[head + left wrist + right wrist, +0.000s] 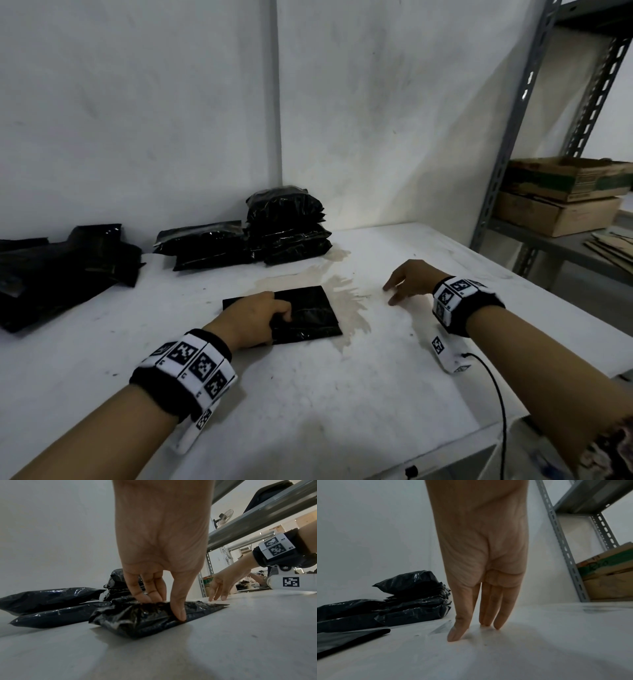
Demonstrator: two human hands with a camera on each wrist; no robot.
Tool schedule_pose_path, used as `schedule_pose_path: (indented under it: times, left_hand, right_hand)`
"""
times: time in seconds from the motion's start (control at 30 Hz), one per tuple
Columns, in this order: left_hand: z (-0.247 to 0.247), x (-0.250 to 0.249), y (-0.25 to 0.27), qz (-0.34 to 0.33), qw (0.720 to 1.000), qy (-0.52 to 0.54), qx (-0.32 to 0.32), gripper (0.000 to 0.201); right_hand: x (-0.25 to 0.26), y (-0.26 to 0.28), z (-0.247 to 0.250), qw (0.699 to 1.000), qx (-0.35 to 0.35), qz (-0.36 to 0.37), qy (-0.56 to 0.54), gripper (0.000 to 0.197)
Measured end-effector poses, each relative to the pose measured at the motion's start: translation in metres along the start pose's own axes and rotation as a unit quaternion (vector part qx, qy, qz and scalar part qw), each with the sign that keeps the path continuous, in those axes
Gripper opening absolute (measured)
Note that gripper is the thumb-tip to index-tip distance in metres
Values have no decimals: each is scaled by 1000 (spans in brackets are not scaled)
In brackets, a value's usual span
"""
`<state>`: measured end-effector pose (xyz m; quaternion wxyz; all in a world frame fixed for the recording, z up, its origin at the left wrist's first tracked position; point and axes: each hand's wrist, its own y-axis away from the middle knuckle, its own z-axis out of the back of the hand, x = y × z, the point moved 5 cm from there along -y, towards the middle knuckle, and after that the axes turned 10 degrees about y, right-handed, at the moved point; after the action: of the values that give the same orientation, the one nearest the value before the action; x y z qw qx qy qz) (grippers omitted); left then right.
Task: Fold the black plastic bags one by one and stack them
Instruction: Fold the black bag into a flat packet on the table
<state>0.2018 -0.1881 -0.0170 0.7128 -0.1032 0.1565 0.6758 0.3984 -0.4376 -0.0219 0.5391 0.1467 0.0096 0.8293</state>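
A folded black plastic bag [308, 315] lies flat in the middle of the white table [342, 394]. My left hand [277, 315] pinches its left edge, thumb [178, 612] on the near side and fingers [149, 596] on top, bunching the plastic [137, 620]. To the right, my right hand [394, 294] is apart from the bag, its straight fingertips [498, 624] touching the bare table and holding nothing. A tall stack of folded bags [287, 226] stands at the back by the wall corner, with a lower stack [205, 243] beside it. Loose unfolded bags [61, 267] lie at far left.
A grey metal shelf rack [507, 144] stands right of the table and holds cardboard boxes [561, 195]. A brownish stain [346, 301] marks the table beside the bag. A black cable [496, 394] runs from my right wrist over the table's front right edge.
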Motion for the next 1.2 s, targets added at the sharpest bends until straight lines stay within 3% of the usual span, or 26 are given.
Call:
schedule_pose_path:
  times: [0.13,0.37,0.77,1.2]
  left_hand:
    - [-3,-6,-4,-7,1000,-11,-1,38]
    - [-7,-17,-12,-17,999,-26,7,38]
    - [-9,-14,-14,-13,1000,-19,5,36]
    - [-10,-21,-13,-30,998,-55,-4,31]
  right_hand:
    - [-5,-1,0,1000,-10,-17,-24,27]
    - [21,-6,-5,998,-25,16,52,40]
    - [28,-5,3,992,-73,41,96,13]
    - [27,-5,0,987,-95,33,122,8]
